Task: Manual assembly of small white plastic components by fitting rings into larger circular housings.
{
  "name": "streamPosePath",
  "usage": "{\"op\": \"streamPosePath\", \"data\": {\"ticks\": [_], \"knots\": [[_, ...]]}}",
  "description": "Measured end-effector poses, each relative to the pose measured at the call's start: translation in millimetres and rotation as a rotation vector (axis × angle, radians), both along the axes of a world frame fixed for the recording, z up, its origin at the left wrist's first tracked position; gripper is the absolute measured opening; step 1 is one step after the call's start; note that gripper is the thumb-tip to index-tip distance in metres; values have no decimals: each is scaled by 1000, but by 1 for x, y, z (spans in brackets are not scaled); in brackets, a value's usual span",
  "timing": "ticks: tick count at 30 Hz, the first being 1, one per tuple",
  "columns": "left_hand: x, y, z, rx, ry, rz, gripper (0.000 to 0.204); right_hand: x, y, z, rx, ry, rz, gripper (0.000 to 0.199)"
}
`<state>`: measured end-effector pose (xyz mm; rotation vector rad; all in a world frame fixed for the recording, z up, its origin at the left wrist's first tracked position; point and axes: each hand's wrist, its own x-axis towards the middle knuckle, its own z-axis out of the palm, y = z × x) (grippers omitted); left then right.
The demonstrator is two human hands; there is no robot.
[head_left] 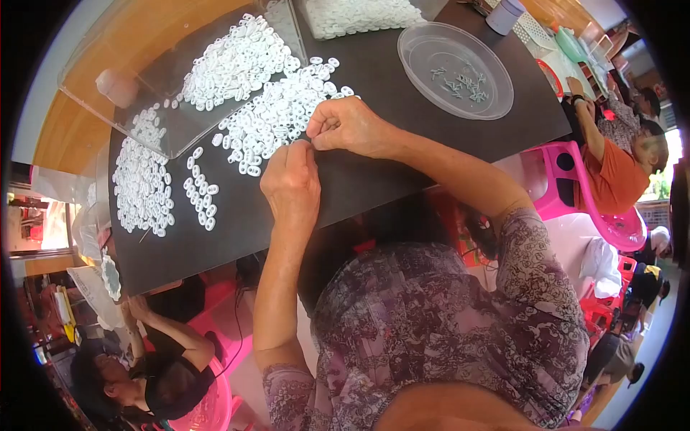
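Note:
My left hand (292,183) and my right hand (352,127) meet over the dark table, fingertips pinched close together. Whatever sits between the fingers is too small or hidden to make out. Right beside them spreads a pile of small white oval pieces (262,122), each with two holes. To its left, a short double row of the same ovals (200,190) lies apart. A further pile of white ovals (144,188) is near the table's left edge. Beyond the right hand stands a round clear plastic dish (420,75) with small greyish pin-like parts (466,85) in it.
A clear plastic box (171,149) stands at the far left, beside another white heap (241,61). At the back sits a clear bag of white pieces (363,16). A lilac container (505,16) is at the far right corner. People (172,366) sit on pink chairs nearby.

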<state>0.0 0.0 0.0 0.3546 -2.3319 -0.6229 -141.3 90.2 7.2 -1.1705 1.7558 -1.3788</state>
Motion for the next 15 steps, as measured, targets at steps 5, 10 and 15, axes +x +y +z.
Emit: {"op": "streamPosePath", "data": {"ticks": [5, 10, 15], "knots": [[-3, -7, -3, -43, 131, -76, 5, 2, -1, -1, -27, 9, 7, 14], [1, -13, 3, 712, -103, -116, 10, 8, 7, 5, -15, 237, -43, 15], [-4, -11, 3, 243, -111, 9, 8, 3, 11, -1, -41, 471, -104, 13]]}}
